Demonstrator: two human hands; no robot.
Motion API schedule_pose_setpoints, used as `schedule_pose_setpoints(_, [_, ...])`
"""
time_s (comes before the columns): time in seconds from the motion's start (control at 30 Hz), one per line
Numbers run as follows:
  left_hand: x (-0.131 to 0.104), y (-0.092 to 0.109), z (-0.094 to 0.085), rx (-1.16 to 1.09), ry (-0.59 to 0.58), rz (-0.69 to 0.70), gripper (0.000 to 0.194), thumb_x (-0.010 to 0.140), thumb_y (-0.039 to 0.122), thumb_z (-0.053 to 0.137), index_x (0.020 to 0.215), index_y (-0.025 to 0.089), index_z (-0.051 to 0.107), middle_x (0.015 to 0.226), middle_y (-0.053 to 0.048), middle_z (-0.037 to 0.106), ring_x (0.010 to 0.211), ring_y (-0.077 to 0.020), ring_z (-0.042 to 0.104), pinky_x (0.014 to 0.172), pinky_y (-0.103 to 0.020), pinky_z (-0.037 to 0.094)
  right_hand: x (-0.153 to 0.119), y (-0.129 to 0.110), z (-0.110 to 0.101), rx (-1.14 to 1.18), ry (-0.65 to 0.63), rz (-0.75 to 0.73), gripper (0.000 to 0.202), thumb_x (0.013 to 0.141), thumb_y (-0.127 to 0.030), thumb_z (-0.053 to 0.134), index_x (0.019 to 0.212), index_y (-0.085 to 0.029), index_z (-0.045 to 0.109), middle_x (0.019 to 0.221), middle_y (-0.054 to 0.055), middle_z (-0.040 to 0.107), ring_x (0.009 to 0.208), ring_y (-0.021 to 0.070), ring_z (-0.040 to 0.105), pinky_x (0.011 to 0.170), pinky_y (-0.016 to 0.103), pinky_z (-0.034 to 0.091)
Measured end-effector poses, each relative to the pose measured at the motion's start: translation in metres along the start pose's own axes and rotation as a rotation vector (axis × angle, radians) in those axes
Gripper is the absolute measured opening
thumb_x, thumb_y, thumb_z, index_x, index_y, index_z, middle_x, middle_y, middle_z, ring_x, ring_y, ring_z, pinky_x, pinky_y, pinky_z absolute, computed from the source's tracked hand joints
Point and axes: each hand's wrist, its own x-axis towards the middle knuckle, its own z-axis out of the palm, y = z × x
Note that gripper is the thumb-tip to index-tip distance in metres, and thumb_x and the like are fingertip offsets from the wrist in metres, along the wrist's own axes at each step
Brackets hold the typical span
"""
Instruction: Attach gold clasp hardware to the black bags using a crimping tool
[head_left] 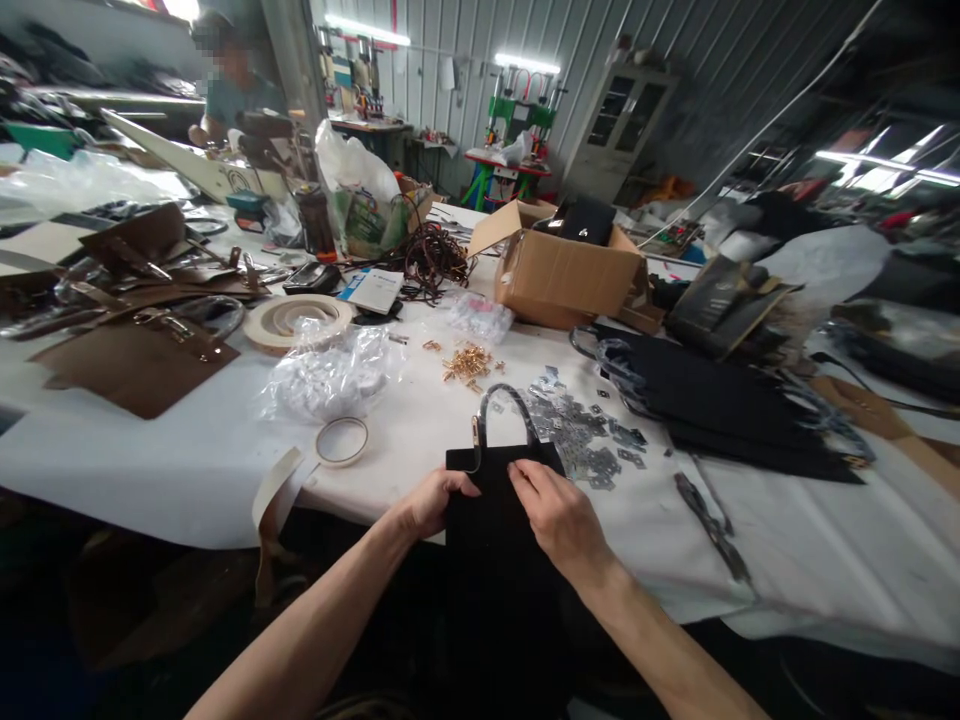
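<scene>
A black bag panel (pixel 495 560) hangs over the table's front edge, with a dark looped handle (pixel 510 395) at its top that carries a gold-coloured fitting. My left hand (pixel 439 500) grips the panel's left edge, thumb on the front. The fingers of my right hand (pixel 559 515) are pinched together against the panel, just below the handle's right foot; what they hold, if anything, is hidden. Beyond the handle lie a pile of gold-coloured metal fittings (pixel 469 365) and many loose flat metal plates (pixel 570 425).
A tape roll (pixel 341 441) and a crumpled plastic bag (pixel 330 370) lie to the left, near brown bag pieces (pixel 142 355). Stacked black panels (pixel 727 405) and a dark hand tool (pixel 709 525) are at the right. Behind stands a cardboard box (pixel 566 275); a person sits far left.
</scene>
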Motion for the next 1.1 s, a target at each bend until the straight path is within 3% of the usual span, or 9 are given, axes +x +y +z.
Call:
schedule_pose_setpoints(0.13, [0.001, 0.001, 0.001, 0.022, 0.004, 0.004, 0.024, 0.066, 0.015, 0.068, 0.088, 0.008, 0.074, 0.073, -0.009, 0.076, 0.059, -0.0200, 0.070, 0.059, -0.028, 0.055, -0.010, -0.004, 0.013, 0.031, 0.069, 0.032, 0.043, 0.100, -0.001, 0.046, 0.136, -0.011, 0.066, 0.121, 0.016, 0.071, 0.109, 0.0259, 0.069, 0.097, 0.039, 0.062])
schedule_pose_setpoints(0.2, [-0.001, 0.003, 0.006, 0.085, 0.037, 0.085, 0.029, 0.067, 0.016, 0.071, 0.095, 0.009, 0.073, 0.080, -0.009, 0.078, 0.066, -0.0209, 0.071, 0.064, -0.030, 0.056, -0.011, -0.001, 0.018, 0.074, 0.094, 0.065, 0.045, 0.100, 0.000, 0.046, 0.139, -0.013, 0.064, 0.124, 0.015, 0.070, 0.113, 0.0249, 0.068, 0.101, 0.039, 0.060])
schedule_pose_setpoints(0.33, [-0.010, 0.004, 0.014, 0.501, 0.282, 0.482, 0.043, 0.073, 0.024, 0.080, 0.113, 0.016, 0.068, 0.103, -0.006, 0.077, 0.088, -0.0216, 0.072, 0.080, -0.032, 0.057, -0.009, 0.000, 0.029, 0.123, 0.137, 0.168, 0.043, 0.102, -0.002, 0.045, 0.136, -0.018, 0.066, 0.121, 0.012, 0.070, 0.111, 0.0238, 0.069, 0.101, 0.039, 0.061])
schedule_pose_setpoints(0.4, [-0.015, 0.002, 0.015, 0.721, 0.410, 0.634, 0.039, 0.082, 0.032, 0.076, 0.118, 0.022, 0.066, 0.106, -0.004, 0.075, 0.091, -0.0207, 0.070, 0.083, -0.033, 0.055, -0.008, -0.002, 0.035, 0.139, 0.165, 0.211, 0.043, 0.102, -0.003, 0.046, 0.135, -0.019, 0.067, 0.118, 0.011, 0.071, 0.109, 0.0239, 0.070, 0.100, 0.040, 0.061])
schedule_pose_setpoints(0.53, [-0.017, -0.005, 0.009, 1.039, 0.580, 0.767, 0.023, 0.086, 0.041, 0.074, 0.096, 0.024, 0.063, 0.095, -0.002, 0.071, 0.090, -0.0225, 0.067, 0.085, -0.035, 0.050, -0.008, -0.009, 0.050, 0.172, 0.208, 0.254, 0.046, 0.100, -0.001, 0.044, 0.135, -0.022, 0.067, 0.117, 0.010, 0.072, 0.108, 0.0237, 0.071, 0.099, 0.041, 0.062])
schedule_pose_setpoints(0.67, [-0.015, -0.009, 0.006, 1.033, 0.682, 0.698, 0.032, 0.091, 0.054, 0.065, 0.087, 0.023, 0.056, 0.081, 0.000, 0.064, 0.078, -0.0228, 0.063, 0.077, -0.035, 0.047, -0.007, -0.016, 0.057, 0.221, 0.242, 0.290, 0.047, 0.100, -0.002, 0.043, 0.133, -0.024, 0.068, 0.116, 0.009, 0.072, 0.107, 0.0228, 0.072, 0.097, 0.039, 0.062])
schedule_pose_setpoints(0.83, [-0.019, -0.004, -0.005, 0.744, 0.678, 0.589, 0.049, 0.093, 0.064, 0.055, 0.114, 0.020, 0.057, 0.085, -0.002, 0.066, 0.081, -0.0251, 0.065, 0.079, -0.037, 0.050, 0.005, -0.008, 0.040, 0.427, 0.138, 0.283, 0.034, 0.103, -0.015, 0.053, 0.129, -0.028, 0.070, 0.115, 0.007, 0.073, 0.101, 0.0220, 0.073, 0.093, 0.037, 0.063])
schedule_pose_setpoints(0.97, [-0.012, -0.001, -0.024, 0.471, 0.482, 0.438, 0.078, 0.078, 0.070, 0.072, 0.133, 0.018, 0.054, 0.082, -0.001, 0.068, 0.074, -0.0217, 0.066, 0.067, -0.031, 0.050, 0.029, 0.032, 0.023, 0.621, 0.093, 0.360, 0.033, 0.102, -0.035, 0.060, 0.133, -0.026, 0.068, 0.124, 0.010, 0.072, 0.097, 0.0221, 0.074, 0.085, 0.035, 0.065])
schedule_pose_setpoints(1.1, [-0.001, 0.001, -0.034, 0.285, 0.318, 0.313, 0.080, 0.067, 0.070, 0.084, 0.122, 0.016, 0.064, 0.085, -0.004, 0.071, 0.068, -0.0173, 0.065, 0.055, -0.023, 0.043, 0.076, 0.096, 0.035, 0.606, 0.192, 0.521, 0.032, 0.100, -0.044, 0.059, 0.118, -0.023, 0.076, 0.116, 0.010, 0.077, 0.102, 0.0259, 0.075, 0.089, 0.039, 0.062])
